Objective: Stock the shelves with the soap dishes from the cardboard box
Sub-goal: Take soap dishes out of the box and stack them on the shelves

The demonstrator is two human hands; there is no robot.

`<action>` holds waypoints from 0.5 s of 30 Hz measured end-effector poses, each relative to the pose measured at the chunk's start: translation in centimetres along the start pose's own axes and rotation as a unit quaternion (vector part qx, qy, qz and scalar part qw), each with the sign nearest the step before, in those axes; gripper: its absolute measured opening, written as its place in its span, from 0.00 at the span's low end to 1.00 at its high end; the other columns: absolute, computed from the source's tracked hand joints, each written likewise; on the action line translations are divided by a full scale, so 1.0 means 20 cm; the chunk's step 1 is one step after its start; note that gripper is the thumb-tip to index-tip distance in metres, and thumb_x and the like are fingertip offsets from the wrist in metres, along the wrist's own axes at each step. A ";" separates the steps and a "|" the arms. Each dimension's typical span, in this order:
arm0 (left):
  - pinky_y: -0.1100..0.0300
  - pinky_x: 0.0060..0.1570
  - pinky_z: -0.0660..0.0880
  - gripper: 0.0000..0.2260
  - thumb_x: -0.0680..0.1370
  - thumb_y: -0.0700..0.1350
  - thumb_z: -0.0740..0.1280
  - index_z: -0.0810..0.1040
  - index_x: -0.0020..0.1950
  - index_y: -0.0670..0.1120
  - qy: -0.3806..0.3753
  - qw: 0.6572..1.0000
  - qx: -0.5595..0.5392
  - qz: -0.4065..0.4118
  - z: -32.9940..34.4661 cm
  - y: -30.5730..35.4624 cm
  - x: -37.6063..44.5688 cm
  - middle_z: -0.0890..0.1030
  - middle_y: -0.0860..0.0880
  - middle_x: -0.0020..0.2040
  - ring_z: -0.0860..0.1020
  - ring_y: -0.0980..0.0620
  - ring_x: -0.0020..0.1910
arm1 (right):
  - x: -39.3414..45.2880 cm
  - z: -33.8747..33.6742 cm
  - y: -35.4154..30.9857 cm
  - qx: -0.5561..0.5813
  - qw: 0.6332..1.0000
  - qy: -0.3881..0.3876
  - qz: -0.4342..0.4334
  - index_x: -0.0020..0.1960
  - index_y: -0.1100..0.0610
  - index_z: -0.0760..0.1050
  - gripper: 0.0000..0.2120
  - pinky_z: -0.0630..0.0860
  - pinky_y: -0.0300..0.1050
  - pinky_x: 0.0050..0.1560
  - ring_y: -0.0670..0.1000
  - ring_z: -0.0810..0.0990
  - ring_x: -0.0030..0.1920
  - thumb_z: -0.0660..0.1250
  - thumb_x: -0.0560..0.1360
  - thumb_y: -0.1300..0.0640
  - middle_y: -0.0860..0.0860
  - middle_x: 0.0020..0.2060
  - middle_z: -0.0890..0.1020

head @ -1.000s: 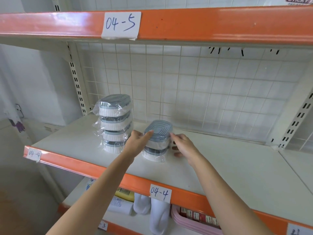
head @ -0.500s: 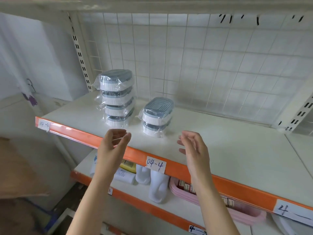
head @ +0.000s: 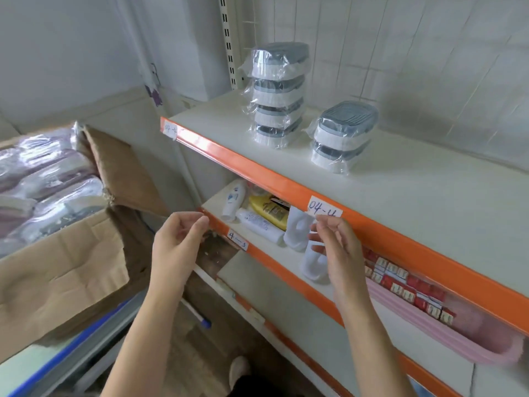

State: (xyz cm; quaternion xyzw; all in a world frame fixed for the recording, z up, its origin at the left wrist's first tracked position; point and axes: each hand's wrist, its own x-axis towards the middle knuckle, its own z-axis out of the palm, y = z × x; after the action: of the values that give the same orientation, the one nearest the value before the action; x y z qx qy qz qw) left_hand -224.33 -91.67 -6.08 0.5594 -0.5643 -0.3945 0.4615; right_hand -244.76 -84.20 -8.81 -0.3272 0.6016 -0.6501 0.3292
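Compared with the frame half a second ago, I note that the view has swung left and down: the cardboard box (head: 65, 253) is now in sight at the left, and both hands have dropped from shelf height to a position in front of the lower shelf edge. One second ago the hands were on the two-high stack; they are now clear of it.

Hand state: my left hand (head: 177, 239) is empty, fingers loosely curled, thumb near the forefinger. My right hand (head: 337, 253) is likewise empty, fingers relaxed and slightly spread. Neither touches any item.

Soap dishes: a four-high stack (head: 276, 93) stands at the left rear of the upper shelf (head: 429, 202), with a two-high stack (head: 342, 136) just beside it on the right. Each dish is a rounded rectangle with a white base and a grey ribbed lid, sealed in clear, crinkled film. More film-wrapped dishes (head: 43, 190) fill the open box.

Materials: the shelf surface is matte off-white with a glossy orange front rail bearing a handwritten paper label "04-4" (head: 325, 212). The box is creased brown corrugated board with its flaps folded out. On the lower shelf lie smooth plastic bottles (head: 257, 222) and a pink tray (head: 458, 336) of small red packets.
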 end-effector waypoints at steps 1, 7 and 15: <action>0.60 0.47 0.76 0.06 0.78 0.45 0.66 0.79 0.52 0.45 0.017 1.000 0.000 -0.007 -0.05 -0.01 -0.01 0.82 0.49 0.46 0.80 0.56 0.45 | -0.01 0.04 0.01 -0.004 1.000 -0.015 0.005 0.49 0.54 0.76 0.06 0.77 0.41 0.48 0.49 0.81 0.49 0.67 0.76 0.51 0.45 0.41 0.82; 0.48 0.56 0.77 0.02 0.77 0.46 0.68 0.79 0.48 0.49 0.101 0.995 -0.015 -0.011 -0.38 -0.07 0.00 0.82 0.47 0.46 0.80 0.48 0.49 | -0.01 0.31 0.02 -0.024 0.996 -0.081 0.010 0.54 0.56 0.75 0.09 0.77 0.45 0.51 0.51 0.81 0.51 0.64 0.78 0.52 0.49 0.46 0.81; 0.50 0.49 0.78 0.01 0.76 0.46 0.70 0.80 0.45 0.50 0.136 0.989 -0.048 0.018 -0.89 -0.15 0.17 0.83 0.48 0.43 0.81 0.46 0.47 | -0.09 0.87 -0.05 -0.026 0.989 -0.142 -0.024 0.50 0.51 0.75 0.04 0.77 0.34 0.45 0.46 0.81 0.48 0.62 0.79 0.55 0.47 0.44 0.81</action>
State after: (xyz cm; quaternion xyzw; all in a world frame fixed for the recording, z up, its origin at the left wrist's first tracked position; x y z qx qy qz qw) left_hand -206.28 -93.90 -4.08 0.5745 -0.4867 -0.3330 0.5676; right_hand -229.44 -92.57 -6.78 -0.4392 0.5570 -0.5891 0.3870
